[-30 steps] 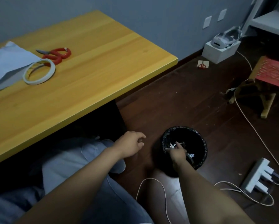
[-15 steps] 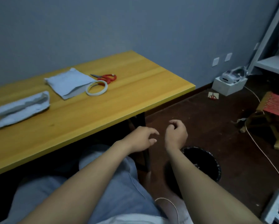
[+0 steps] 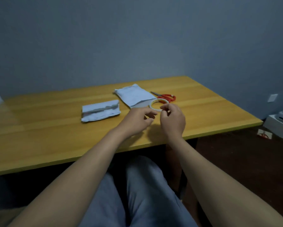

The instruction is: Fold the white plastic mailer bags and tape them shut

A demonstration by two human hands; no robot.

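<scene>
Grey-blue wall [image 3: 137, 38] fills the upper half of the head view. Below it runs a yellow wooden table [image 3: 39, 136], its near edge crossing the picture from lower left to upper right. Under that edge the person's lap shows in pale grey trousers [image 3: 145, 194], with both bare forearms reaching forward over it onto the tabletop.

On the dark floor at the far right stands a white box [image 3: 280, 126] with a small device on top, only partly in view.

A flat mailer bag [image 3: 134, 97] lies at the back middle of the table, one corner towards the wall. To its left, apart from it, lies a folded mailer bag [image 3: 100, 110], crumpled into a long narrow strip.

The left hand [image 3: 139, 119] hovers just in front of the flat bag, fingers loosely bent, thumb and forefinger apart and holding nothing; whether its fingertips touch the roll cannot be told. The right hand [image 3: 172, 118] sits just beside it, thumb and fingers pinching the near rim of the tape roll [image 3: 153, 102].

Red-handled scissors [image 3: 167, 97] lie just behind the roll, blades pointing left towards the flat bag. The tape roll itself, a thin whitish ring, overlaps the flat bag's near right corner.
</scene>
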